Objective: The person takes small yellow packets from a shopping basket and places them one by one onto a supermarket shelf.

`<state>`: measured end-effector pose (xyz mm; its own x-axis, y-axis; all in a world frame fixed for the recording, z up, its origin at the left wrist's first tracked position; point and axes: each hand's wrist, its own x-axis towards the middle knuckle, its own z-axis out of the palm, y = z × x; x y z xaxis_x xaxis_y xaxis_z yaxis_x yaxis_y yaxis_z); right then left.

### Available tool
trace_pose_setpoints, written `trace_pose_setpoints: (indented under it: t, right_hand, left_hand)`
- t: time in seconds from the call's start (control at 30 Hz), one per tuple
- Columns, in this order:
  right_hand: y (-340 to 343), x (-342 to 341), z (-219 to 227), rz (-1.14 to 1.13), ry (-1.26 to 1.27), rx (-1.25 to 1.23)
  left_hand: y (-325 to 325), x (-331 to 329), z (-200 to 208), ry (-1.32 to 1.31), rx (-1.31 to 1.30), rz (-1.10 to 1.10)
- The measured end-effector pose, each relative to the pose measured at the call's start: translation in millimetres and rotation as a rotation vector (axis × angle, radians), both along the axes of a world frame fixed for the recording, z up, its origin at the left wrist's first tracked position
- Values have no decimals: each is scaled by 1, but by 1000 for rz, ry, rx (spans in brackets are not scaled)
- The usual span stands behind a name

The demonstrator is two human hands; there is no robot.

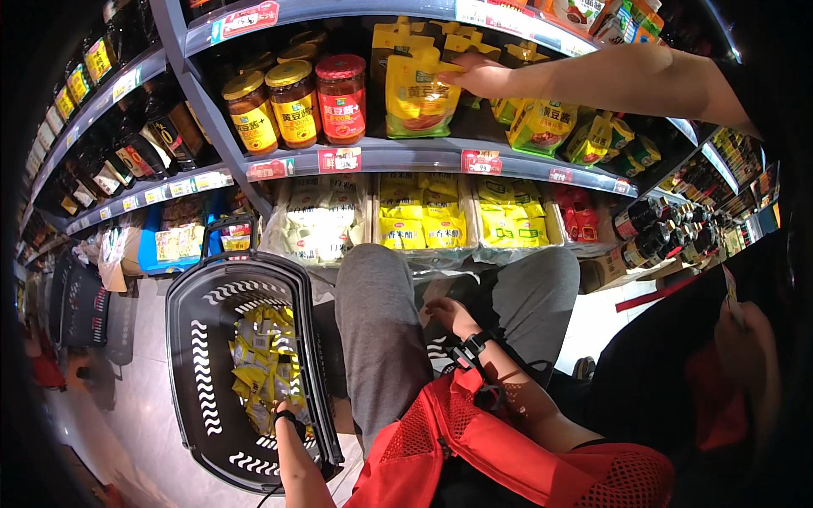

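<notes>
One left hand (288,412) reaches into one black basket (191,298), fingers at a heap of yellow packets (262,356) (too overlapped to count); whether it grips any cannot be told. One right hand (453,317), loosely bent, lies between two grey-trousered knees (373,284), its hold unclear. Beyond: four groups of shelved packets (423,222) (one white, two yellow, one red); above, three front jars (293,106) and one co-worker's hand (479,78) at one yellow pouch (415,114).
</notes>
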<state>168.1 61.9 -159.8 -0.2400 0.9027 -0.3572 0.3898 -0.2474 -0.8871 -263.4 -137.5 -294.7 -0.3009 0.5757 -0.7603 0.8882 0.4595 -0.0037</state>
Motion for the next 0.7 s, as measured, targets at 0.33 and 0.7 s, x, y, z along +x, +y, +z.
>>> trace_pose_setpoints:
  t: [0.33,0.7]
  right_hand:
    - [-6,-1,-10,-106,83,-4]
    - [-7,2,-4,-131,128,-84]
  left_hand:
    - [3,-12,-17,31,-68,-45]
    - [7,-14,-21,41,-118,-65]
